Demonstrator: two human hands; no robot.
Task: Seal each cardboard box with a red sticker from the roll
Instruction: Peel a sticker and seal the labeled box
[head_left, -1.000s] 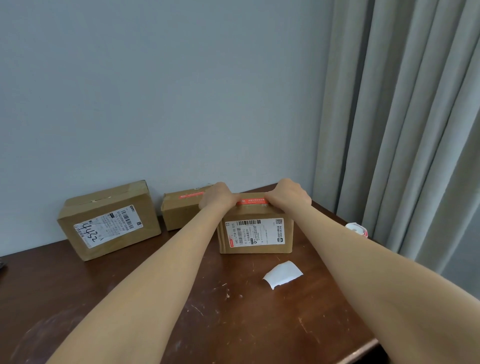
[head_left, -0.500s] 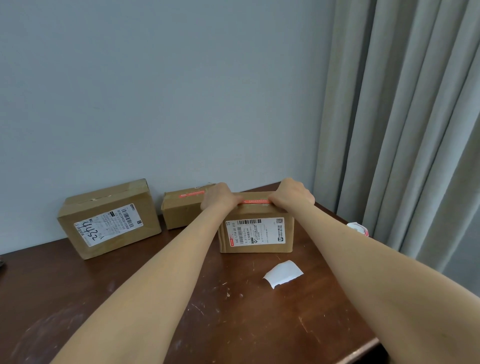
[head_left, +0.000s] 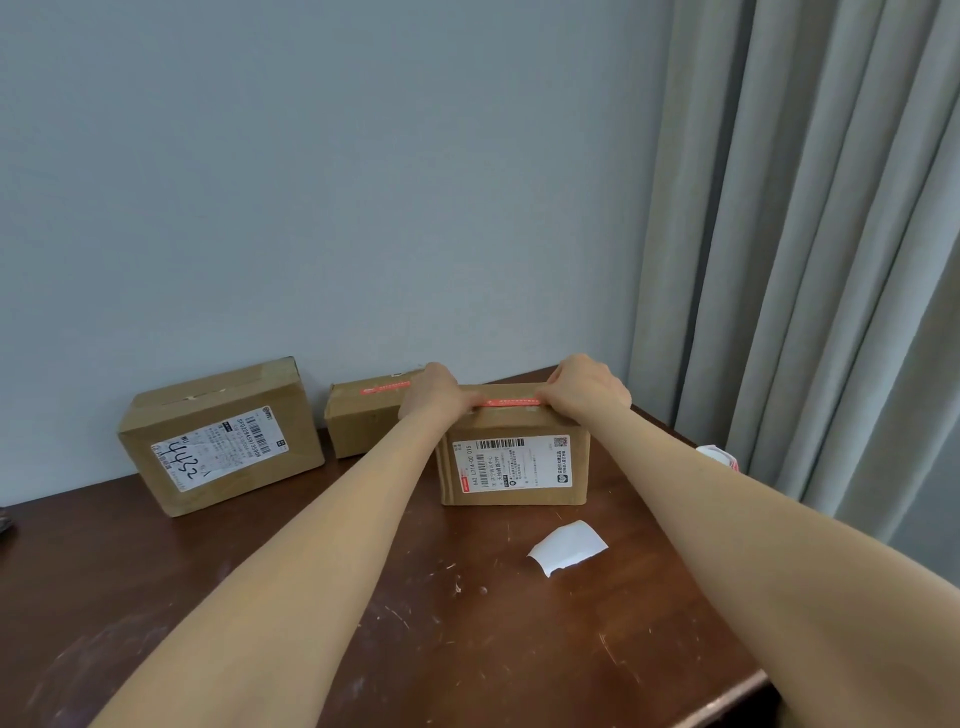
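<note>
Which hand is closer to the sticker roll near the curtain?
Right. The right hand pinches the red sticker at the right end of the box, with the roll to its right; the left hand holds the sticker's other end, farther away.

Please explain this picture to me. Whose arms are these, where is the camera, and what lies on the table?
No machine here: a person wears one camera on the head, so you look down along both bare arms. The left hand and right hand each hold one end of a red sticker along the top of the front box. On the table stand a small box already sealed in red and a larger box showing none; a white paper slip and the sticker roll lie nearby.
</note>
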